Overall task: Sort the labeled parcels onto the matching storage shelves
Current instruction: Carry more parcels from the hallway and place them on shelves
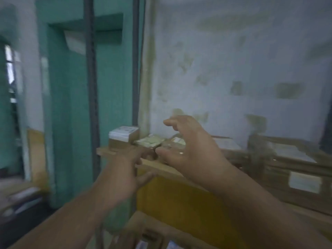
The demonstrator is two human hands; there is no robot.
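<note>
The frame is blurred by motion. Both my hands reach toward small parcels on top of a yellow-brown box stack. My left hand has its fingers stretched forward, tips touching a small parcel with a pale label. My right hand hovers spread over another taped parcel, fingers loosely curved, holding nothing. A small brown box with a white label stands just left of them.
Large cardboard cartons with white labels are stacked at the right against a stained white wall. A teal pillar and dark metal shelf uprights rise at the left. More parcels lie low in front.
</note>
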